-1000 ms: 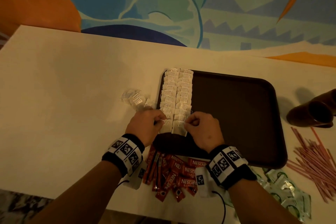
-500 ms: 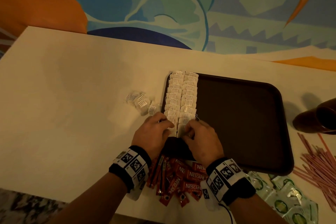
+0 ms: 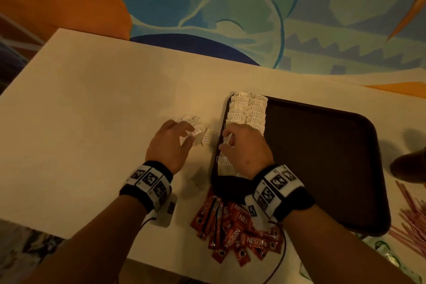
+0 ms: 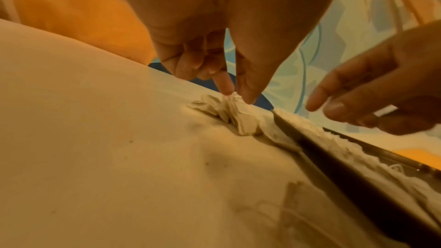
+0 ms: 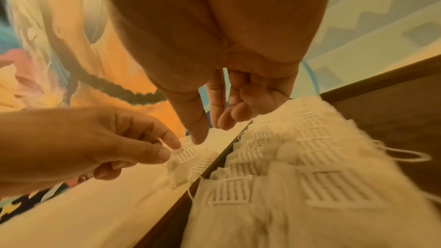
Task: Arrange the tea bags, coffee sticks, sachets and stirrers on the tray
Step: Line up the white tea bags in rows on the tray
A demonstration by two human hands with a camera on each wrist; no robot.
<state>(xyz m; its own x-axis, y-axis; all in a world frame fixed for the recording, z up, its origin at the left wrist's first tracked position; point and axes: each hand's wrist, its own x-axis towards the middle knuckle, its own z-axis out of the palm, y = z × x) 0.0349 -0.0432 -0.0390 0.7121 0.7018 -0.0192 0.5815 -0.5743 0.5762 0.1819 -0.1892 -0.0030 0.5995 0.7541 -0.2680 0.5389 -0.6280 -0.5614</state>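
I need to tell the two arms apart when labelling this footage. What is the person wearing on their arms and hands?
Both forearms are bare, with no sleeves or gloves. Each wrist carries a black band with white panels printed with square black-and-white marker codes: one above the left hand, one above the right hand. A small pale unit hangs under each band, and a thin black cable trails from each. No rings show.

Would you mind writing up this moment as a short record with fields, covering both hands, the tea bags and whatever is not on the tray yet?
left hand: pinching a bag in the loose tea bags on the table, left of the tray
right hand: fingers loosely curled over the tray's left edge, holding nothing that shows
tray: two rows of tea bags along its left side, the rest bare
coffee sticks: piled on the table by the tray's near edge
stirrers: on the table, right of the tray
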